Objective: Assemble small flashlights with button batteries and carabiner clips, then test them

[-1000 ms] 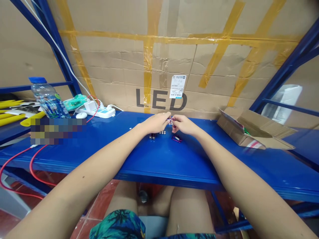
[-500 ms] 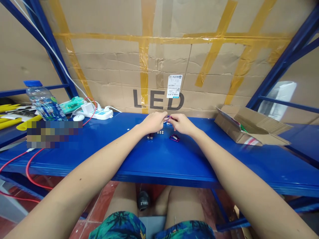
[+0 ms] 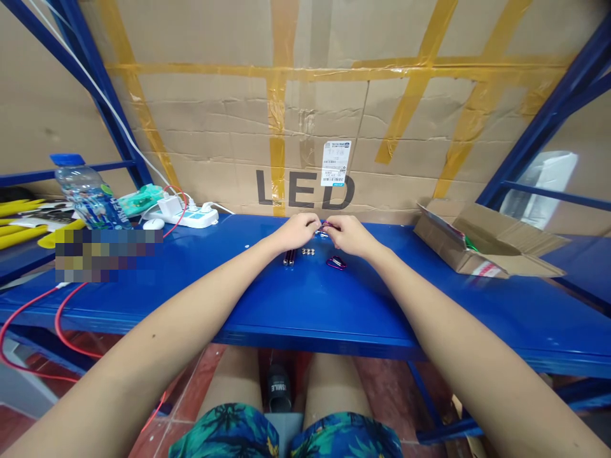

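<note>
Over the far middle of the blue table, my left hand (image 3: 300,231) and my right hand (image 3: 349,234) face each other, fingertips a small gap apart. My right fingers are closed on a small purple piece (image 3: 326,225), mostly hidden by them. The left hand is closed in a pinch, and what it holds is too small to make out. Shiny silver bits show below the fingertips. On the table under the left hand lie two dark tubes (image 3: 289,257) with shiny ends and several small silver round pieces (image 3: 308,252). A purple carabiner (image 3: 336,263) rests nearer me, below the right hand.
To the right stands an open cardboard box (image 3: 458,251) with something green inside. A water bottle (image 3: 88,194), a white power strip (image 3: 193,216) and red cables (image 3: 60,312) are at left. A large cardboard sheet (image 3: 229,127) stands behind the blue table (image 3: 305,305).
The hands have drawn slightly apart, widening the gap between the fingertips. The purple piece stays at the right fingers. The view has shifted a little; the things on the table lie as before.
</note>
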`<action>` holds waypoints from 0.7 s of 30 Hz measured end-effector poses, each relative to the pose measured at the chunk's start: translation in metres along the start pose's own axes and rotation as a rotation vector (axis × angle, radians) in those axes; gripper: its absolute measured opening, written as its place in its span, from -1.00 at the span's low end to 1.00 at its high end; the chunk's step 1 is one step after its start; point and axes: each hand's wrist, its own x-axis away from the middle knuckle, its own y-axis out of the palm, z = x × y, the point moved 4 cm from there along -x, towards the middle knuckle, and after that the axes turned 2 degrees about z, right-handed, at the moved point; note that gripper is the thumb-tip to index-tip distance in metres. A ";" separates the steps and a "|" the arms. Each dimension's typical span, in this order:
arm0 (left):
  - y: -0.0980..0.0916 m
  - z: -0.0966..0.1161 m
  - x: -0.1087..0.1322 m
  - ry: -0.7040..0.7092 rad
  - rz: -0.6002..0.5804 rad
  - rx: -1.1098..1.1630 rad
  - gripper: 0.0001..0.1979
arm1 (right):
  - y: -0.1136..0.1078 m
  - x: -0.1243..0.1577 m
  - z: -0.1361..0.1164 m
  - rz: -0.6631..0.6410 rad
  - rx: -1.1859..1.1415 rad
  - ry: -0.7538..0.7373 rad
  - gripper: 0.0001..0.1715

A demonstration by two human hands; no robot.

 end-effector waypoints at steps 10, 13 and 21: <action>-0.010 -0.008 0.003 0.171 -0.073 -0.497 -0.79 | 0.003 -0.002 0.019 -0.095 -0.054 0.156 -0.85; -0.002 -0.004 0.004 0.338 -0.201 -0.616 -0.77 | 0.005 -0.001 0.022 -0.132 -0.034 0.171 -0.84; 0.012 0.005 -0.002 0.414 -0.339 -0.756 -0.77 | 0.009 0.001 0.017 -0.193 0.013 0.186 -0.82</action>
